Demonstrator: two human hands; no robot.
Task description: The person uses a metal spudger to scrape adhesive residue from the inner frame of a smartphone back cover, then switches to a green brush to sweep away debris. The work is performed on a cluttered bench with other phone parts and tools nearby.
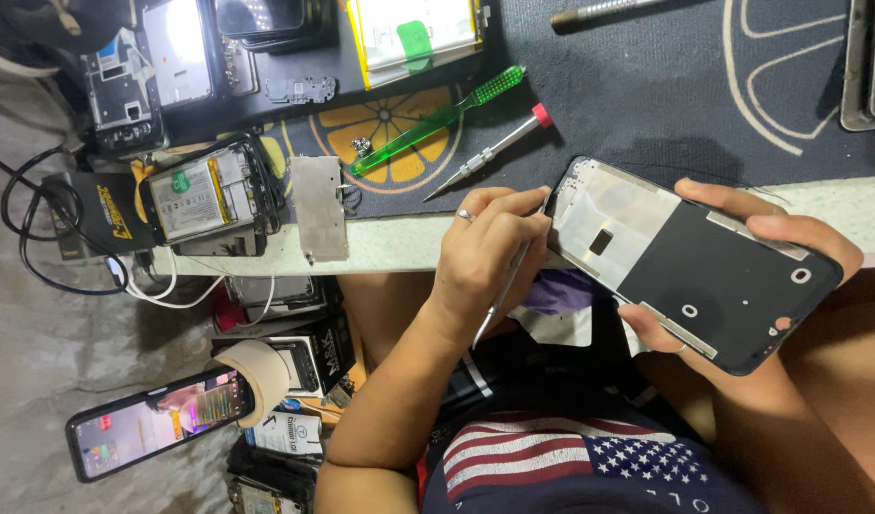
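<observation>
Head view: our right hand point(742, 276) grips phone frame point(699, 265) by long edges, fingers on upper edge, thumb below, frame tilted just over table edge point(399, 249). Our left hand point(490, 249) pinches thin metal tool point(506, 281), tip touching frame's upper left corner. Green screwdriver point(437, 120) and red-capped screwdriver point(490, 150) lie on mat point(647, 105) nearby.

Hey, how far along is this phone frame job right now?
Done: the phone frame is stripped bare, with no board or battery in it. In hand: the right hand holds the frame while the left hand works a thin metal tool at its top corner. Left: the green screwdriver and the opened phone with its battery lie untouched on the mat.
</observation>
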